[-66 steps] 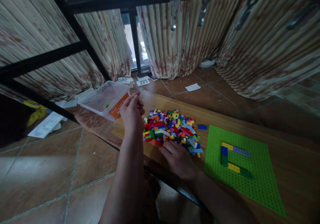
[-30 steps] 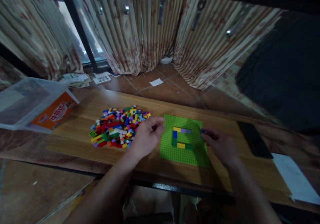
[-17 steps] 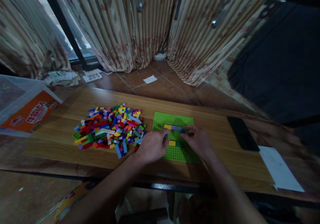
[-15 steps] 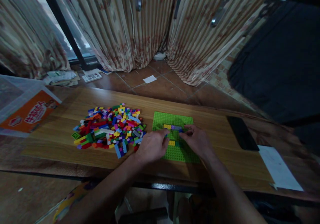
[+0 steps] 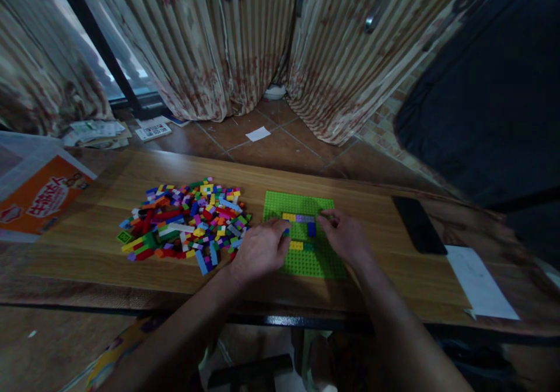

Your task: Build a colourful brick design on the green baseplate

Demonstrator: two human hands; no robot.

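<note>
Left hand: bent over the left side of the baseplate, fingertips at a blue-and-green side piece; whether they pinch it or only steady it cannot be told, since the hand covers most of it.
Right hand: loosely curled, thumb and fingers a little apart, no brick seen between them; it sits just beside the blue brick.
Blue brick: on the baseplate, under the right end of the purple brick; whether it is pressed fully onto the studs cannot be told.
Far row: a yellow brick end to end with the purple brick.
Near row: another yellow brick beside a dark green brick, with a gap between this row and the blue brick.
Seating risk: if the blue brick only rests on the studs, a brush from the right thumb could tip or turn it.
Alignment risk: the hands crowd the small layout and hide part of it, so a brick could land a stud off.
Sliding risk: the baseplate lies on a smooth-looking board; an uneven push might shift it.
Pile: loose bricks just left of the left hand; a careless elbow or wrist could scatter some.
</note>
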